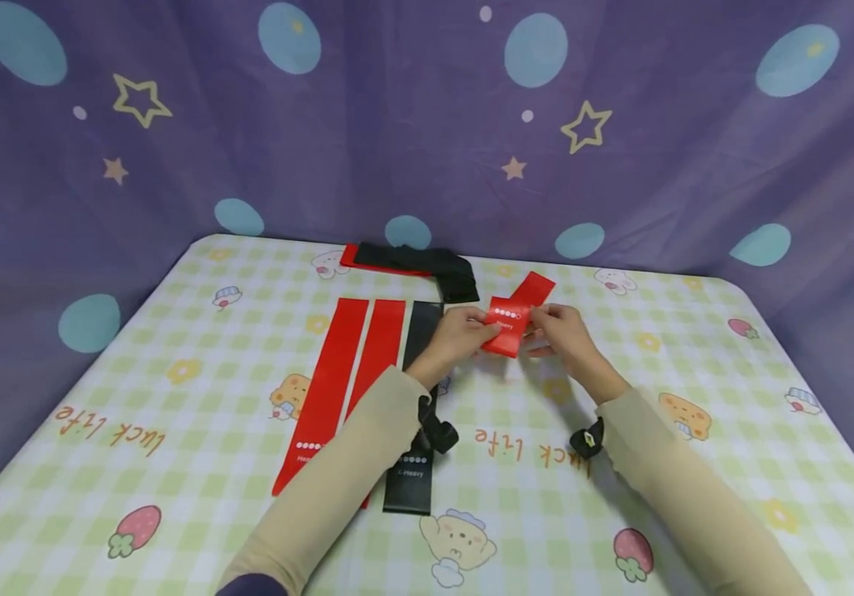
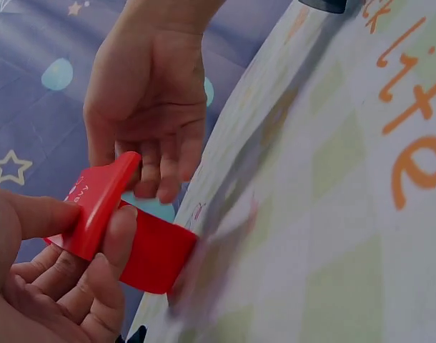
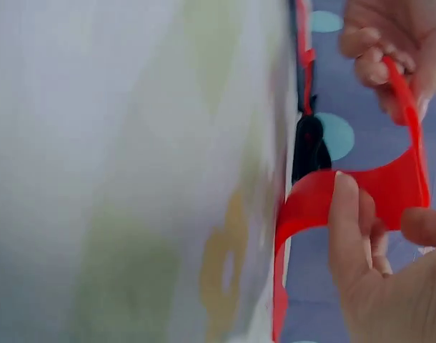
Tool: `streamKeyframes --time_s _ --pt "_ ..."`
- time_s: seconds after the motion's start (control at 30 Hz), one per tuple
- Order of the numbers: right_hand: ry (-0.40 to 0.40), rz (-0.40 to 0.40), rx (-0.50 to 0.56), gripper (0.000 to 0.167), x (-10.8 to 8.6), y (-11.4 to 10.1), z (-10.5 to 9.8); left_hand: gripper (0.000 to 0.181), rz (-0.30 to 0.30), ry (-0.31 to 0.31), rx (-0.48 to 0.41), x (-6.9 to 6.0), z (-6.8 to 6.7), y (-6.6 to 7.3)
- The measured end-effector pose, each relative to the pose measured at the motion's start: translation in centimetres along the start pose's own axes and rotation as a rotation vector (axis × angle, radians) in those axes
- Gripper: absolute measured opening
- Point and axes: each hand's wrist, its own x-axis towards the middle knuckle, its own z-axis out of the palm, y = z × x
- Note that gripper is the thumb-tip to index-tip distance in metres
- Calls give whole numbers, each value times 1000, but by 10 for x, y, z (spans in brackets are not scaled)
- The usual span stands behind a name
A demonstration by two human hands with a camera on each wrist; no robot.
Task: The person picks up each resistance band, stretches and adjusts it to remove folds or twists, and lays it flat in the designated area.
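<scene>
A red resistance band [image 1: 507,319] printed "Heavy" is held above the table, partly folded, its free part stretching back to the right. My left hand [image 1: 459,338] pinches it at the left side between thumb and fingers, as the left wrist view also shows. At its right edge my right hand [image 1: 563,329] pinches the band between thumb and fingers. In the right wrist view the red band [image 3: 318,196] curves past the fingers down towards the tabletop. Two flat red bands [image 1: 333,372] and a black band [image 1: 408,488] lie left of the hands, partly covered by the left forearm.
Behind the hands, a black band [image 1: 457,277] lies bent across another red band [image 1: 348,255] near the table's back edge. A checked cloth [image 1: 196,463] covers the table. A purple patterned curtain [image 1: 427,116] hangs behind and at the sides.
</scene>
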Motion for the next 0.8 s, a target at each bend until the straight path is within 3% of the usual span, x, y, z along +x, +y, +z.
streamKeyframes --time_s 0.1,0.23,0.37,0.53,0.8 --pt "-107 94 214 28 -4 0 -1 26 8 3 9 -4 1 1" --pt "-185 209 574 28 -10 1 0 21 24 -7 23 -9 4 1" --pt "-234 297 798 25 -16 4 7 18 60 -22 28 -16 4 0" --pt "-223 311 871 18 -23 2 18 22 76 -21 51 -25 -2 -2" --pt "10 283 727 5 -13 -1 14 22 5 -25 116 -42 -1 -3"
